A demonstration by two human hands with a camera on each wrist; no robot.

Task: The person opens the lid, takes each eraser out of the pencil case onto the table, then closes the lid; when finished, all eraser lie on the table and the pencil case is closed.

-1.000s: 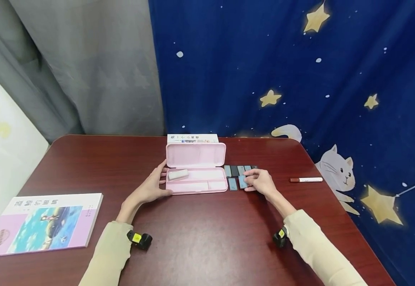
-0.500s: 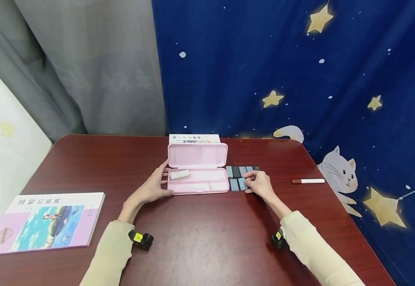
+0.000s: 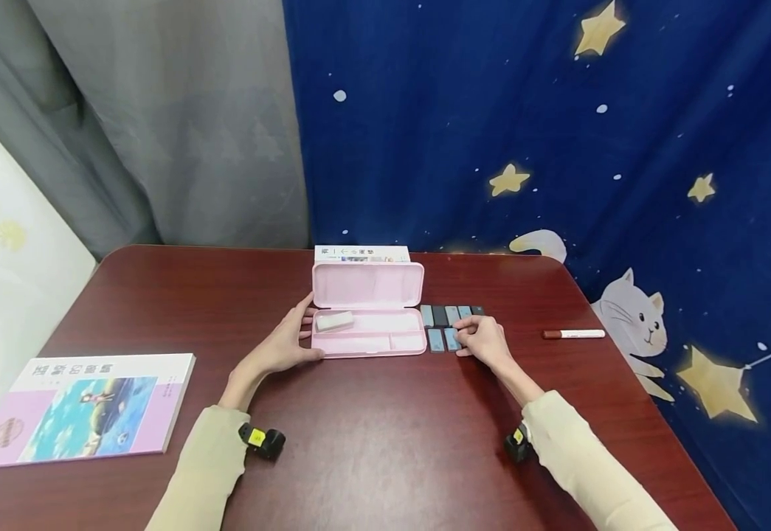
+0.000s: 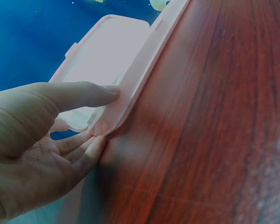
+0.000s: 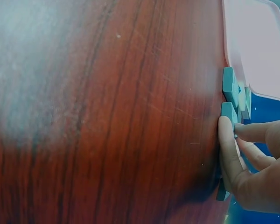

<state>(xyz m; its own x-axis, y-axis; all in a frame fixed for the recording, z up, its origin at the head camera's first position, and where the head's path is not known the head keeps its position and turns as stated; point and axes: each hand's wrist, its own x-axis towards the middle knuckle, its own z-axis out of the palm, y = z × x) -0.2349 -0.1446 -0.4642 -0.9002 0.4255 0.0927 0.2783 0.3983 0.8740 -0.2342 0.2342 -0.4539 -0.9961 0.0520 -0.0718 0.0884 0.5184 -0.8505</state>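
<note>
An open pink pencil case lies with its lid raised, and a whitish block sits at the left of its back compartment. My left hand braces the case's left end; in the left wrist view the thumb touches the front wall and the fingers meet the corner. To the case's right, my right hand pinches a small blue-grey block on the table. A similar block lies just left of it, and a row of blue-grey and dark blocks lies behind. My fingers partly hide the pinched block.
A red-and-white marker lies farther right. A purple-and-white book lies at the left, and another printed white item shows behind the case lid. The dark red table meets curtains at its back edge.
My right hand has shifted the pinched block slightly left, and the gap to its neighbour has narrowed. My left hand keeps its place at the case. The head view has shifted a little.
</note>
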